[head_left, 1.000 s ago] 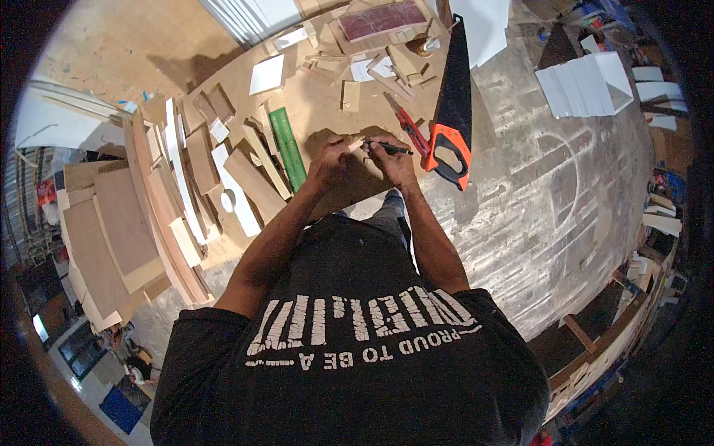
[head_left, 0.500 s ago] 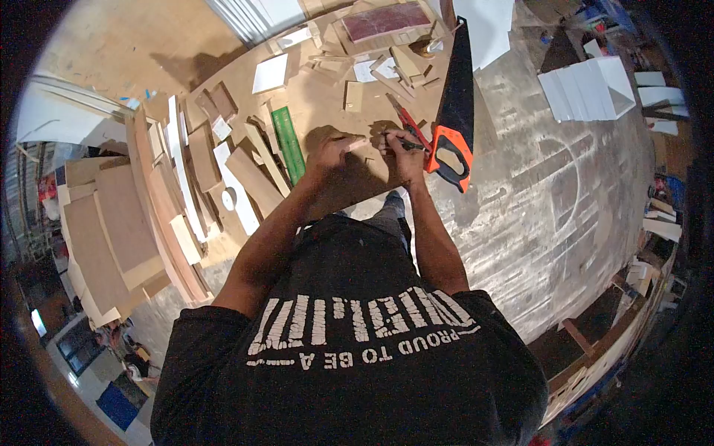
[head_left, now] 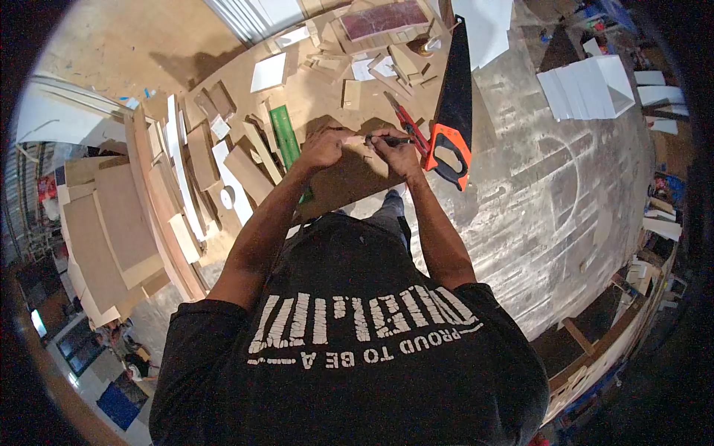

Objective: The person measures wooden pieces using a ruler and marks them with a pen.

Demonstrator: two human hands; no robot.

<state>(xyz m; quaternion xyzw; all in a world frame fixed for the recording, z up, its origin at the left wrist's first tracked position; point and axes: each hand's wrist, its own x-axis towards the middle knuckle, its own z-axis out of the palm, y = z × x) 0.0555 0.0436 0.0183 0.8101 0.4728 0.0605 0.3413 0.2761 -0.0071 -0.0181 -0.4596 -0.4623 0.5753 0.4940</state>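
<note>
Leave the flat, green, plastic-looking ruler [head_left: 285, 137] lying aslant. Use the left hand [head_left: 324, 147], apparently pinching a small, pale wooden piece [head_left: 352, 140] in the gap between both hands, to brace firmly against slipping. Use the right hand [head_left: 396, 154], curled and pinching a slim black pen [head_left: 401, 140], to mark lightly, preferably in one stroke. Mind the slender red-handled tool [head_left: 413, 131] and orange-handled, black-bladed handsaw [head_left: 456, 93] farther right.

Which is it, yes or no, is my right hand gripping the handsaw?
No, your right hand holds a black pen; the handsaw lies to its right.
</note>
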